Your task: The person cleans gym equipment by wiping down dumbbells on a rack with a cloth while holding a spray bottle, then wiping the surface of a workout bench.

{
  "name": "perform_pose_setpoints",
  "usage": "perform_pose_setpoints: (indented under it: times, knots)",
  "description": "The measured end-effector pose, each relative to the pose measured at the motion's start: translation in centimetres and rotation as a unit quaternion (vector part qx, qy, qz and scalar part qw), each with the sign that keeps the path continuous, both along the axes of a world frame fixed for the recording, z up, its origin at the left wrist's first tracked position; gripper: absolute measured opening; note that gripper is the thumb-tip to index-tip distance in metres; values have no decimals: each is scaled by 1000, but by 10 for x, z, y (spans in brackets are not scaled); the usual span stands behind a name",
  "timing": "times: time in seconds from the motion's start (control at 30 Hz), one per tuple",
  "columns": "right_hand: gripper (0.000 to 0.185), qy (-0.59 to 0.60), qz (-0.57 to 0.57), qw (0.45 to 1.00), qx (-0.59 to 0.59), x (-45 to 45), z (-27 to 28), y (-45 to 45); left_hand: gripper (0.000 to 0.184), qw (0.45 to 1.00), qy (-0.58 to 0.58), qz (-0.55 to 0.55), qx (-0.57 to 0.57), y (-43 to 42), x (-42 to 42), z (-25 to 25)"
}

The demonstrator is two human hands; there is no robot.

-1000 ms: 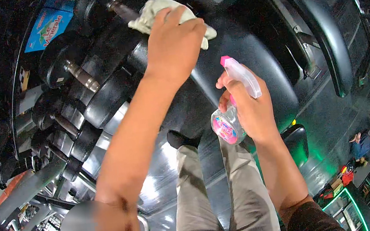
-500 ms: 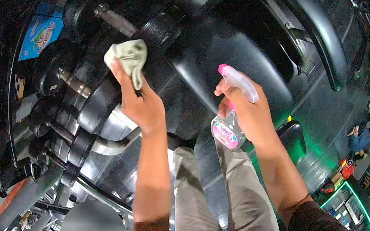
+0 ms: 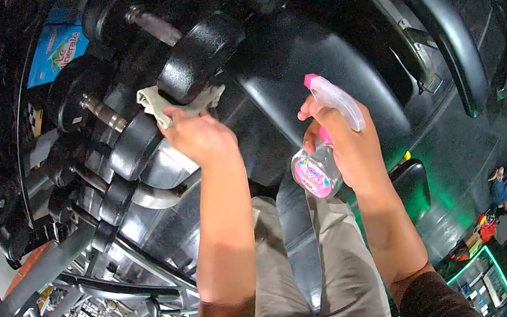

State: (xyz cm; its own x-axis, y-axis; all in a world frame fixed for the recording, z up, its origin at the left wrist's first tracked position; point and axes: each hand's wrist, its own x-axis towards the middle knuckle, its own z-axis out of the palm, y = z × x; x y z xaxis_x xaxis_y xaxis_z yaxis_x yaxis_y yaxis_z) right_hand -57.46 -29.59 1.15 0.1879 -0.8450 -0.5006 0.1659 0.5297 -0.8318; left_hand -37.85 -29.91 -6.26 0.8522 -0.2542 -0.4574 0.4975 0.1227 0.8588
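Note:
A pale cloth (image 3: pixel 155 102) is in my left hand (image 3: pixel 201 137), pressed round the near end of a black dumbbell (image 3: pixel 202 54) on the rack. Part of the cloth spreads out to the right under the dumbbell's head, and my fingertips are partly hidden there. My right hand (image 3: pixel 351 144) grips a clear spray bottle (image 3: pixel 316 172) with a pink-and-white trigger head and a pink label. The bottle is held upright above my knees, its pink nozzle pointing away from me.
Several more dumbbells (image 3: pixel 133 143) line the rack on the left. A black padded bench (image 3: pixel 333 74) stands ahead, with a curved black pad (image 3: pixel 438 32) beyond it to the right. A blue box (image 3: pixel 57 53) lies behind the rack. Another person (image 3: pixel 505 186) is far off at right.
My left hand has turned and brought the cloth from above the rack down against the dumbbell's head. My right hand still holds the spray bottle, shifted slightly in view.

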Motion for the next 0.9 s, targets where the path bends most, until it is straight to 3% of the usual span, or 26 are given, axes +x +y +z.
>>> perform_pose_setpoints:
  times: [0.07,0.1,0.13,0.2,0.27,0.33,0.4,0.47,0.53,0.6,0.63,0.7,0.8,0.87,0.9]
  knots:
    - [36,-13,-7,1000,7,-1,-2,3,42,999,-44,-10,-19,10,-1,12]
    - [36,-11,-9,1000,8,-1,-2,4,39,985,-147,-88,20,14,-1,17]
    - [24,-14,-9,1000,12,-2,-1,4,36,954,-246,-164,56,15,-1,20]
    - [14,-11,-7,1000,17,-7,-1,3,36,816,-499,-259,135,4,1,22]
    - [12,13,23,1000,11,-11,-2,2,57,673,-632,-356,144,-14,15,31]
    - [11,21,22,999,11,-13,-4,1,53,549,-709,-421,137,-40,29,38]
    - [33,26,34,999,1,-15,-9,0,46,436,-733,-500,153,-67,32,47]
    - [32,42,32,999,3,-8,-6,-1,41,357,-750,-538,144,-91,26,41]
    - [32,41,12,999,-13,-2,-4,-2,31,184,-677,-660,269,-114,2,53]
    - [33,31,20,999,-11,3,-4,-2,22,42,-650,-689,319,-126,-19,47]
    - [34,27,23,999,-10,6,-2,-3,22,46,-649,-689,321,-132,-22,46]
    - [34,25,29,999,-8,8,-2,-2,20,-24,-610,-719,331,-143,-25,42]
    - [34,40,41,998,-7,11,-2,-1,21,12,-625,-714,315,-142,-15,34]
    - [34,32,36,999,6,8,-3,-1,26,113,-661,-694,261,-125,2,52]
    - [34,35,36,999,7,5,-4,-2,31,203,-675,-683,190,-117,18,49]
